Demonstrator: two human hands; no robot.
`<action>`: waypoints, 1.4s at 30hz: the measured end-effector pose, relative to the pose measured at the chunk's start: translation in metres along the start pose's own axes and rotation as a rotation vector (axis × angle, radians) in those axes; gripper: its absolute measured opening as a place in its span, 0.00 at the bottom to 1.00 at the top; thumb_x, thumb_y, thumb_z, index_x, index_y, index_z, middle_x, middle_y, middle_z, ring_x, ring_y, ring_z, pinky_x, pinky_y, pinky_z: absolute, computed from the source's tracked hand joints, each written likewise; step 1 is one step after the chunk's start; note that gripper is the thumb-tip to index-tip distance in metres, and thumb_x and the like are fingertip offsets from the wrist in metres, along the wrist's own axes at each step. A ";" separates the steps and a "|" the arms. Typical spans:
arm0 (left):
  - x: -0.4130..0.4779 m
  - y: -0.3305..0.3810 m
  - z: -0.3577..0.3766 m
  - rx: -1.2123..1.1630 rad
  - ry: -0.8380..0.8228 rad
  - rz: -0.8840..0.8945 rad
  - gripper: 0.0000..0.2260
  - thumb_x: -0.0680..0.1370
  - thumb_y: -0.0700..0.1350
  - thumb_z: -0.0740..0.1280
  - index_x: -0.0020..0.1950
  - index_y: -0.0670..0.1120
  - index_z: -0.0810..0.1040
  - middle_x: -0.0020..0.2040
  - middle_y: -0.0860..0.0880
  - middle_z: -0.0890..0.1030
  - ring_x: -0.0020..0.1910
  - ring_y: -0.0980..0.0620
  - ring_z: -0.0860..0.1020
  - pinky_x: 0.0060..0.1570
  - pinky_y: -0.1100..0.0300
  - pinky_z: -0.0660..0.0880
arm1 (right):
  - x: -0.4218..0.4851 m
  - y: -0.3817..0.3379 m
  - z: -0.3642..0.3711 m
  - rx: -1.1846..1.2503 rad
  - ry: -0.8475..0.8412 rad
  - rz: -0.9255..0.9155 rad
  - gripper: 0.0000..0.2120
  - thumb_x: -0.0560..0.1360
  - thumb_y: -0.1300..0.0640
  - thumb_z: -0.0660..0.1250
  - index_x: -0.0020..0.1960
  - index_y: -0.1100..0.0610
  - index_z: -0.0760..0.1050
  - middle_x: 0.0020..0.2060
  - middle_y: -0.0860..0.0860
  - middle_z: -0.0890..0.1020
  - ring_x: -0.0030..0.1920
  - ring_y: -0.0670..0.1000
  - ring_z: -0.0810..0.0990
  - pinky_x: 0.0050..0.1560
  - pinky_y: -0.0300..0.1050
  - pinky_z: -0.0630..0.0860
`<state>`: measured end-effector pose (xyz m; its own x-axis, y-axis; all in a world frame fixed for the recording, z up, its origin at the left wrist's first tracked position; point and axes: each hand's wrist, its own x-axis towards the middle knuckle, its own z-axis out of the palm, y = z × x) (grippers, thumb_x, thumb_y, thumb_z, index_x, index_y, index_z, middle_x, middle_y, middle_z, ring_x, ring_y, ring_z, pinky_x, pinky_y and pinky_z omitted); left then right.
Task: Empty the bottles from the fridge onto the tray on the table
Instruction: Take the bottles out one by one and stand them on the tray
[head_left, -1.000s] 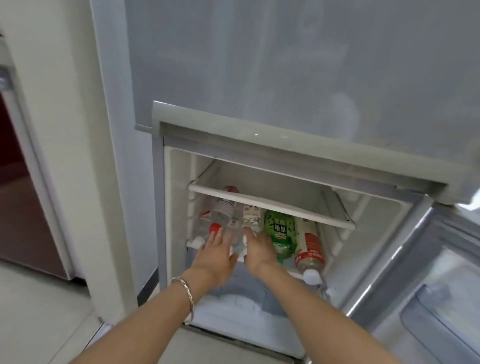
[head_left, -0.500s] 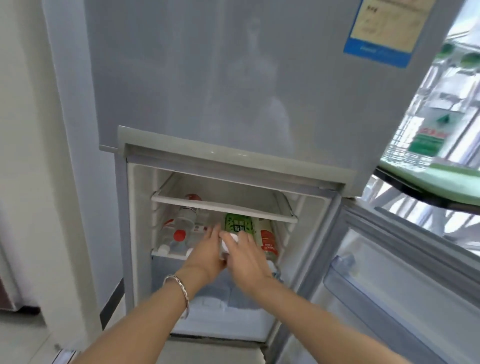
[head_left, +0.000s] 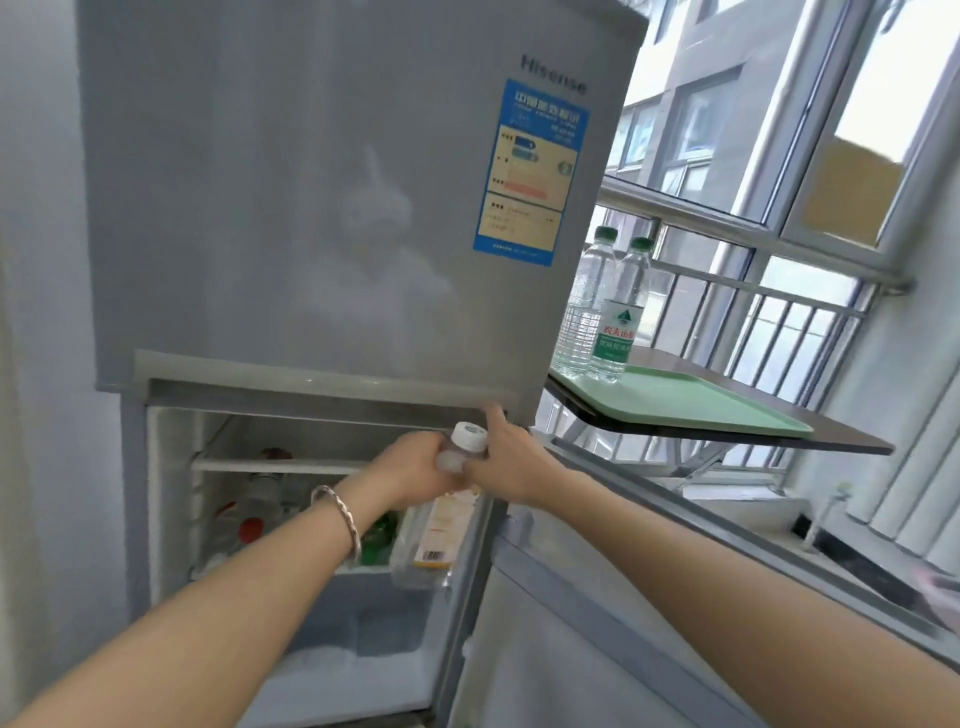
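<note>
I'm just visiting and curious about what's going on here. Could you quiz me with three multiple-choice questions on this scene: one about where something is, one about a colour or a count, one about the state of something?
1. Where is the green tray?
A. On the table by the window
B. On the floor
C. Inside the fridge

2. How many bottles stand on the tray?
A. None
B. Two
C. Five

3. What is the state of the lower fridge door?
A. Shut
B. Removed
C. Swung open

Answers:
1. A: the tray lies on the dark table to the right of the fridge.
2. B: two clear green-capped bottles stand at the tray's left end.
3. C: the shelves show, and the left hand and right hand hold a white-capped bottle in front of the opening.
</note>
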<state>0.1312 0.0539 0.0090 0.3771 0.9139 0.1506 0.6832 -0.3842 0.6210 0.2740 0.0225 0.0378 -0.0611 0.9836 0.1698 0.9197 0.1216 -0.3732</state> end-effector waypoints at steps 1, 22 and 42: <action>-0.002 0.016 -0.007 -0.003 0.007 0.027 0.16 0.71 0.56 0.70 0.53 0.49 0.78 0.50 0.50 0.81 0.46 0.51 0.78 0.43 0.59 0.73 | -0.008 0.000 -0.015 0.034 0.026 0.025 0.32 0.71 0.50 0.66 0.69 0.57 0.57 0.58 0.59 0.78 0.55 0.60 0.78 0.52 0.52 0.76; 0.105 0.261 -0.027 -0.382 0.292 0.389 0.30 0.78 0.56 0.64 0.74 0.42 0.62 0.71 0.41 0.69 0.69 0.43 0.70 0.62 0.53 0.69 | 0.015 0.115 -0.173 0.311 0.666 0.310 0.37 0.59 0.38 0.71 0.59 0.61 0.70 0.43 0.50 0.80 0.43 0.52 0.81 0.40 0.46 0.78; 0.190 0.240 0.088 -0.247 -0.068 0.253 0.19 0.83 0.40 0.50 0.74 0.40 0.64 0.71 0.42 0.70 0.70 0.44 0.68 0.65 0.57 0.65 | 0.127 0.230 -0.157 0.389 0.521 0.403 0.34 0.72 0.47 0.71 0.69 0.62 0.62 0.64 0.59 0.74 0.61 0.60 0.76 0.60 0.55 0.74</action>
<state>0.4213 0.1235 0.1190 0.5609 0.7801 0.2772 0.3941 -0.5460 0.7393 0.5385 0.1545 0.1172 0.5297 0.7836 0.3246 0.6236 -0.1004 -0.7753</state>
